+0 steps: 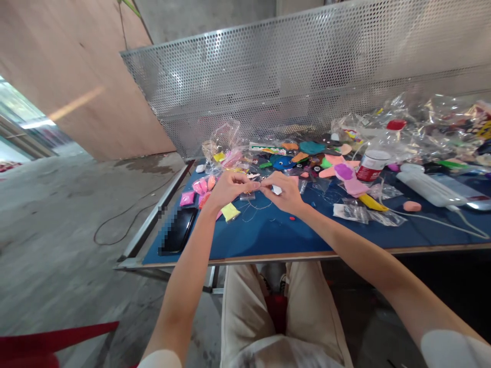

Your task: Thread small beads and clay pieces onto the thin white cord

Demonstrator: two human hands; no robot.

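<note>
My left hand (229,189) and my right hand (283,191) meet fingertip to fingertip above the blue tabletop (253,240). Both are closed in a pinch, and what they hold, if anything, is too small to make out. A thin pale strand (258,207) curves below the fingertips; I cannot tell whether it joins them. A small white piece (276,189) shows at my right hand's fingers. Beside my left hand lie a yellow packet (230,212) and a bright pink packet (187,198). A tiny red piece (292,218) rests on the table below my right hand.
A black phone (177,230) lies at the table's left edge. Behind my hands is a blue clay figure (282,162) among coloured pieces. To the right stand a red-capped bottle (371,162), a white device with a cable (429,188) and plastic bags. A perforated metal panel (268,76) backs the table.
</note>
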